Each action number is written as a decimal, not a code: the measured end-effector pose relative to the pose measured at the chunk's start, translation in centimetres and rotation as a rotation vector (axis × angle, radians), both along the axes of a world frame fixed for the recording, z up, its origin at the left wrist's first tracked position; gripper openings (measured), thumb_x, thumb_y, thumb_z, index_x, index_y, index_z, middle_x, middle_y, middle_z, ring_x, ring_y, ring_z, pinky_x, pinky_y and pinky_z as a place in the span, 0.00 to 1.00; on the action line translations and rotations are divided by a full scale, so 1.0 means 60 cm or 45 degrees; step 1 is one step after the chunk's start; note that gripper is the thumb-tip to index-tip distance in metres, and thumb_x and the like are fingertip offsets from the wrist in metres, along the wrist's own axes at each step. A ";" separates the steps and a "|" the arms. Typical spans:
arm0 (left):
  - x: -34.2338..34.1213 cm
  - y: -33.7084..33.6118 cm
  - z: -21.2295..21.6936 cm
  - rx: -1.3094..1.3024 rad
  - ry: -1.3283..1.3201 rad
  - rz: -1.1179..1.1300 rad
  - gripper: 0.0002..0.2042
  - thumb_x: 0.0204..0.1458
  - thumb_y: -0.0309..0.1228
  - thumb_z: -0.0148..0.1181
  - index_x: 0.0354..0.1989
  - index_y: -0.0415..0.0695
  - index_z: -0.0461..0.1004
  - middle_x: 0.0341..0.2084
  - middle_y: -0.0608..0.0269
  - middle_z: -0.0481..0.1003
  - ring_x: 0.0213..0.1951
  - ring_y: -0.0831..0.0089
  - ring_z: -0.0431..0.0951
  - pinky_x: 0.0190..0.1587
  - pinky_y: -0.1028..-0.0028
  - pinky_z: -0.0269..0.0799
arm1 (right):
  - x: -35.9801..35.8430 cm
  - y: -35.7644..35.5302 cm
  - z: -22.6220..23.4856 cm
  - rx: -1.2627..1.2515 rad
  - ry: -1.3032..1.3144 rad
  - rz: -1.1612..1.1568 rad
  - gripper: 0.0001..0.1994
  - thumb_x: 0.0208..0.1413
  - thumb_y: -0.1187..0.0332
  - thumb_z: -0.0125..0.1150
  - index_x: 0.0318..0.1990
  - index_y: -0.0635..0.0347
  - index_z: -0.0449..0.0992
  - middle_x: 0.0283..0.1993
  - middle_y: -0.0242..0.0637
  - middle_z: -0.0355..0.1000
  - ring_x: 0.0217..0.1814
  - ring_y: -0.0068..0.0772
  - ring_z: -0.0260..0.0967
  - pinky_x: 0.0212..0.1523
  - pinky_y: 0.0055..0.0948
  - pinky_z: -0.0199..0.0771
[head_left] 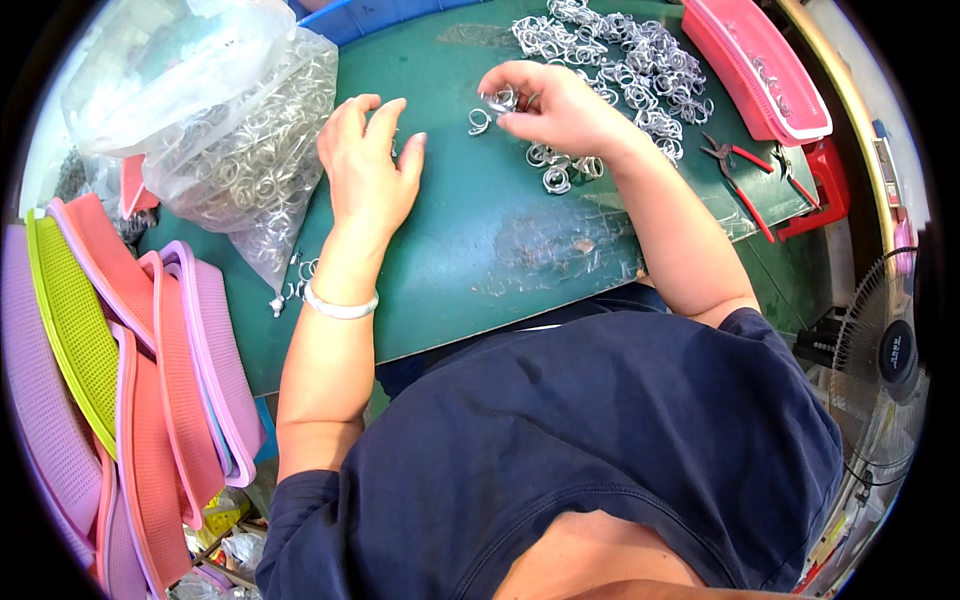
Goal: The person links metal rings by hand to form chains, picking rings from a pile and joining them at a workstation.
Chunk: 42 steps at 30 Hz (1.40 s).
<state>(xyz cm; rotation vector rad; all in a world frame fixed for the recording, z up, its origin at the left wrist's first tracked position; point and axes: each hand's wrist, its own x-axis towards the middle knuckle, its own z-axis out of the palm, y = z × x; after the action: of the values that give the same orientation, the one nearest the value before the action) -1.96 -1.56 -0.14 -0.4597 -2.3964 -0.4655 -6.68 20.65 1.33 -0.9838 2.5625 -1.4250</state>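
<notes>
In the head view, a small silver metal ring (pixel 500 99) is pinched in the right hand (pixel 555 105) above the green table mat (pixel 470 250); the left hand (pixel 368 165) is laid flat and open beside a loose silver ring (pixel 479 121); a heap of silver rings (pixel 620 60) is spread behind.

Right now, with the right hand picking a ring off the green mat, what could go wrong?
1. The ring sits only between fingertips of the right hand; it could slip into the loose ring pile.
2. A few rings lie by the mat edge under the bag of rings, near the left hand wrist; a nudge might push them off.
</notes>
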 end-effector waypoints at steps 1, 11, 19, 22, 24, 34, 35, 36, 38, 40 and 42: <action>0.003 0.005 0.006 0.023 0.021 -0.041 0.16 0.39 0.29 0.61 0.40 0.42 0.72 0.40 0.55 0.69 0.44 0.58 0.67 0.47 0.64 0.61 | -0.001 0.002 0.008 -0.108 -0.232 -0.001 0.13 0.44 0.78 0.56 0.41 0.62 0.69 0.37 0.29 0.68 0.32 0.15 0.63 0.31 0.17 0.64; 0.034 0.055 0.003 1.192 -0.699 -0.652 0.19 0.45 0.22 0.58 0.47 0.35 0.64 0.33 0.60 0.72 0.33 0.77 0.73 0.38 0.79 0.69 | 0.016 -0.022 0.006 -1.102 -1.160 0.452 0.14 0.48 0.75 0.54 0.45 0.63 0.66 0.41 0.43 0.70 0.33 0.24 0.67 0.29 0.19 0.70; 0.036 0.048 0.000 1.561 -0.908 -0.653 0.17 0.48 0.19 0.52 0.48 0.33 0.62 0.37 0.56 0.70 0.36 0.74 0.73 0.38 0.77 0.72 | 0.012 -0.024 -0.008 -1.185 -1.182 0.459 0.12 0.48 0.77 0.52 0.42 0.63 0.66 0.44 0.47 0.68 0.38 0.30 0.70 0.37 0.26 0.75; 0.034 0.046 0.005 1.681 -0.994 -0.652 0.16 0.48 0.19 0.52 0.47 0.32 0.62 0.37 0.56 0.70 0.35 0.74 0.73 0.39 0.76 0.73 | 0.011 -0.023 -0.009 -1.219 -1.203 0.470 0.12 0.48 0.78 0.52 0.42 0.63 0.66 0.44 0.49 0.67 0.38 0.31 0.71 0.39 0.27 0.75; 0.033 0.045 0.008 1.759 -1.066 -0.642 0.16 0.47 0.19 0.53 0.46 0.31 0.63 0.37 0.56 0.70 0.36 0.73 0.73 0.39 0.75 0.73 | 0.012 -0.025 -0.009 -1.237 -1.215 0.474 0.12 0.47 0.78 0.52 0.42 0.63 0.66 0.44 0.49 0.67 0.38 0.32 0.71 0.39 0.27 0.74; 0.031 0.040 0.000 1.946 -1.174 -0.724 0.15 0.48 0.18 0.51 0.46 0.35 0.63 0.38 0.57 0.70 0.39 0.72 0.73 0.42 0.77 0.72 | 0.011 -0.028 -0.017 -1.289 -1.221 0.374 0.09 0.48 0.79 0.50 0.38 0.62 0.67 0.41 0.48 0.68 0.34 0.30 0.70 0.37 0.28 0.74; 0.031 0.039 0.002 1.998 -1.197 -0.725 0.15 0.48 0.18 0.51 0.46 0.34 0.63 0.37 0.57 0.70 0.39 0.70 0.73 0.43 0.77 0.72 | 0.013 -0.029 -0.014 -1.293 -1.225 0.347 0.08 0.47 0.79 0.51 0.37 0.62 0.68 0.40 0.46 0.69 0.34 0.31 0.71 0.36 0.28 0.74; 0.031 0.038 0.004 2.050 -1.220 -0.725 0.14 0.48 0.17 0.51 0.45 0.34 0.63 0.37 0.56 0.69 0.40 0.69 0.73 0.43 0.76 0.73 | 0.013 -0.031 -0.012 -1.296 -1.229 0.320 0.07 0.46 0.80 0.53 0.35 0.62 0.68 0.38 0.45 0.70 0.33 0.31 0.71 0.35 0.28 0.75; 0.031 0.037 0.006 2.068 -1.238 -0.721 0.14 0.49 0.18 0.50 0.45 0.34 0.63 0.37 0.56 0.69 0.40 0.68 0.73 0.43 0.77 0.73 | 0.013 -0.029 -0.016 -1.277 -1.217 0.335 0.08 0.49 0.79 0.50 0.38 0.62 0.67 0.42 0.48 0.68 0.34 0.30 0.70 0.37 0.28 0.74; 0.031 0.036 0.007 2.085 -1.253 -0.720 0.14 0.49 0.18 0.49 0.46 0.34 0.63 0.37 0.56 0.69 0.40 0.67 0.74 0.43 0.78 0.73 | 0.012 -0.028 -0.017 -1.269 -1.211 0.341 0.09 0.50 0.79 0.48 0.40 0.63 0.67 0.44 0.49 0.67 0.35 0.30 0.70 0.39 0.28 0.74; 0.031 0.036 0.007 2.103 -1.264 -0.725 0.14 0.49 0.18 0.49 0.46 0.34 0.63 0.37 0.56 0.69 0.40 0.67 0.74 0.43 0.78 0.73 | 0.012 -0.028 -0.017 -1.271 -1.213 0.336 0.09 0.50 0.79 0.48 0.40 0.63 0.66 0.44 0.50 0.67 0.35 0.30 0.70 0.39 0.28 0.74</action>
<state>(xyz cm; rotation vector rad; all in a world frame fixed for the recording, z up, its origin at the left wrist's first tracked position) -0.13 0.57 0.28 -0.0490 -1.5750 -3.0121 -5.94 18.99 0.29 -0.4073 0.9904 -2.3145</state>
